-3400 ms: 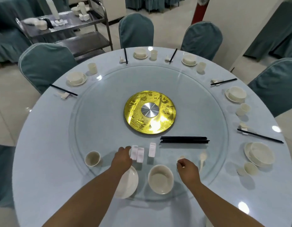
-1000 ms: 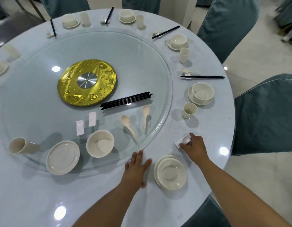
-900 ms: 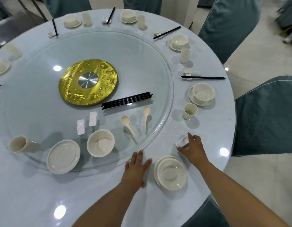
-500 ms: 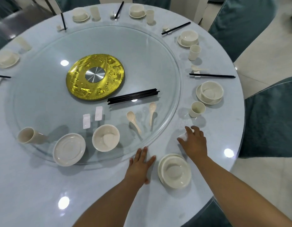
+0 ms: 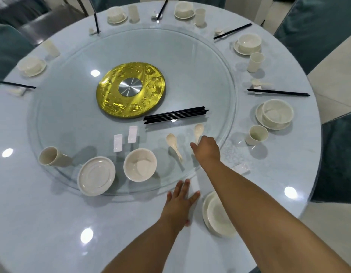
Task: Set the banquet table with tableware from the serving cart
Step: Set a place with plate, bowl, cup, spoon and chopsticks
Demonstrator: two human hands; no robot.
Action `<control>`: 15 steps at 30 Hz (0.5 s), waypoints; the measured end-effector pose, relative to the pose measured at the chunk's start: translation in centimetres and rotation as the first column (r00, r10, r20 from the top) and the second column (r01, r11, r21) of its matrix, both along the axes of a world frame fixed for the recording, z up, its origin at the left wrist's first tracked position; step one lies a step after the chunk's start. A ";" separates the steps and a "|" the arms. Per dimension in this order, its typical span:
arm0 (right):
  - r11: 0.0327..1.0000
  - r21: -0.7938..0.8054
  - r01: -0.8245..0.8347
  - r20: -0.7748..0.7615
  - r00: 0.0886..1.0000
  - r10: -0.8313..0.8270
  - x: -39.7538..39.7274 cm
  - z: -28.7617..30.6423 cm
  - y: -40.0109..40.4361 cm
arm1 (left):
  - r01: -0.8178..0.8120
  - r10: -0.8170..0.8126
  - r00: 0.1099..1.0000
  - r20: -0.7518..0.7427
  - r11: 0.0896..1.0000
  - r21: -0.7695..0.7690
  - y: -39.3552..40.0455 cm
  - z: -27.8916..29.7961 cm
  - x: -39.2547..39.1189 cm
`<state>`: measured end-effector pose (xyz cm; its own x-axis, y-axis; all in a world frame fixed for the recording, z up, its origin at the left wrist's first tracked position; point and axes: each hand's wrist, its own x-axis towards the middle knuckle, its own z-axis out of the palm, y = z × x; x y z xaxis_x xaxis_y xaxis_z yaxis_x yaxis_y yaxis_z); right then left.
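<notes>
The right hand (image 5: 207,149) is covering the handle of the farther spoon (image 5: 198,129), its fingers are lying out of sight beneath it, and the right forearm is hiding part of the near plate (image 5: 211,213).

teal-covered chairs (image 5: 316,26) on pale tiled floor (image 5: 332,79).

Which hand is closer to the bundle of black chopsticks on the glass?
Right. The right hand reaches onto the glass just below the black chopsticks; the left hand rests flat on the tablecloth, off the glass.
</notes>
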<state>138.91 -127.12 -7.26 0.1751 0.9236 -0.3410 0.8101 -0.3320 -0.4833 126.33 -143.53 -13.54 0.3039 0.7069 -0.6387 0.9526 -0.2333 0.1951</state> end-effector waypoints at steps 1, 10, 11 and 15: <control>1.000 -0.010 -0.002 0.012 1.000 0.002 -0.1 -0.2 0.1 | 0.000 0.000 1.000 -0.001 1.000 0.004 0.0 -0.2 0.0; 1.000 -0.027 -0.008 0.078 0.997 0.010 2.4 0.3 -1.1 | 0.003 -0.003 1.000 0.000 1.000 -0.014 0.2 0.4 -0.1; 1.000 -0.016 -0.016 0.088 0.996 0.018 3.1 0.6 -1.7 | 0.001 -0.001 1.000 0.000 1.000 -0.016 0.2 0.6 0.0; 0.998 0.038 0.044 0.096 0.994 -0.047 8.2 1.0 -4.6 | 0.023 -0.024 1.000 -0.005 0.999 -0.042 0.0 1.8 1.2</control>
